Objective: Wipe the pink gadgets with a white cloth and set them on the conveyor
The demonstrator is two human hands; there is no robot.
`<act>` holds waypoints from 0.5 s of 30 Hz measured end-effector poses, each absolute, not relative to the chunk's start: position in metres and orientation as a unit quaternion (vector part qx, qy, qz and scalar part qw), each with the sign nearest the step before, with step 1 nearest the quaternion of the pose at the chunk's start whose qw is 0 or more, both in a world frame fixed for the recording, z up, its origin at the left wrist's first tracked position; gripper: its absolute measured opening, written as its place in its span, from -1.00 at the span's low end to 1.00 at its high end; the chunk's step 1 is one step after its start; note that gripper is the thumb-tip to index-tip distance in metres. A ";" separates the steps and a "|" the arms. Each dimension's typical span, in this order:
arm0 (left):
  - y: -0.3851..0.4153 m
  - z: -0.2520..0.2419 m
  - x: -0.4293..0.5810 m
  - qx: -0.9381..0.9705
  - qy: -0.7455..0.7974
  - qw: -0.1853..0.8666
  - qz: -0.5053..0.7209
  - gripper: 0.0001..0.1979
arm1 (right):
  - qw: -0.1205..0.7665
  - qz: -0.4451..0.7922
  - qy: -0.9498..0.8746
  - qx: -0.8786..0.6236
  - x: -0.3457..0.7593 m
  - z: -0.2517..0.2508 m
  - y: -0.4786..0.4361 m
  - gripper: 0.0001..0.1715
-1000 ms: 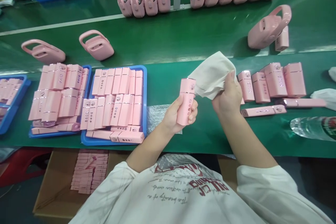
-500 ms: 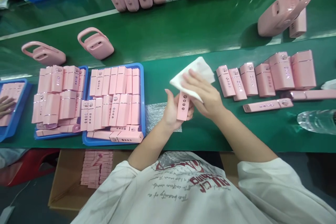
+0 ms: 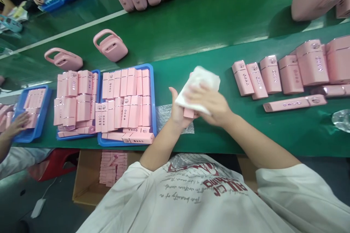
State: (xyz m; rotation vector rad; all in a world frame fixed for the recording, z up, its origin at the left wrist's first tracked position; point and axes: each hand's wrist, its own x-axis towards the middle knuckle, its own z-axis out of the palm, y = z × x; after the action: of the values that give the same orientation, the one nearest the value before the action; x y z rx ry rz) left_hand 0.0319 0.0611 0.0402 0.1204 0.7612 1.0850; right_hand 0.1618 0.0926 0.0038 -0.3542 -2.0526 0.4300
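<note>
My left hand (image 3: 177, 113) is closed around a pink rectangular device (image 3: 188, 113), its thumb pointing up. Most of that device is hidden under a folded white cloth (image 3: 206, 76); only its lower end and a sliver at the top show. Pressed flat over the cloth, my right hand (image 3: 209, 102) holds it against the device's face, fingers slightly blurred. Beneath my left hand lies a grey-white textured sheet (image 3: 163, 116) on the green table. To the right, several pink devices (image 3: 270, 74) stand in a row, and one pink device (image 3: 295, 103) lies flat before them.
Blue trays (image 3: 153, 98) at left hold stacked pink devices. Pink handled units (image 3: 111, 46) stand behind them. A clear bottle (image 3: 341, 120) lies at the right edge. A cardboard box (image 3: 87, 178) of pink pieces sits below. A co-worker's hand (image 3: 19, 123) is at far left.
The cloth and my right hand have moved down the device, covering the row of buttons that showed before. The view has shifted, revealing more on the left.
</note>
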 end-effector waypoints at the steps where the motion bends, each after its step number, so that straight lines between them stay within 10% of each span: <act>1: 0.061 0.040 0.032 0.069 0.343 0.793 0.499 -0.19 | 0.512 0.216 -0.804 -0.215 0.163 0.003 0.095 -0.61; 7: 0.055 0.038 0.031 0.146 0.278 0.821 0.478 -0.42 | 0.603 0.499 -0.447 -0.433 0.164 -0.009 0.115 -0.51; 15: 0.057 0.035 0.034 0.102 0.329 0.806 0.481 -0.53 | 0.607 0.479 -0.480 -0.415 0.164 0.000 0.096 -0.50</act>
State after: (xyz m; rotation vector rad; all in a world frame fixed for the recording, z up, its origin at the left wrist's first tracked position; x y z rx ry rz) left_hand 0.0345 0.0566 0.0350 0.2193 0.7045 1.0296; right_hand 0.1640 0.0961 0.0001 -0.9587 -1.1094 1.1078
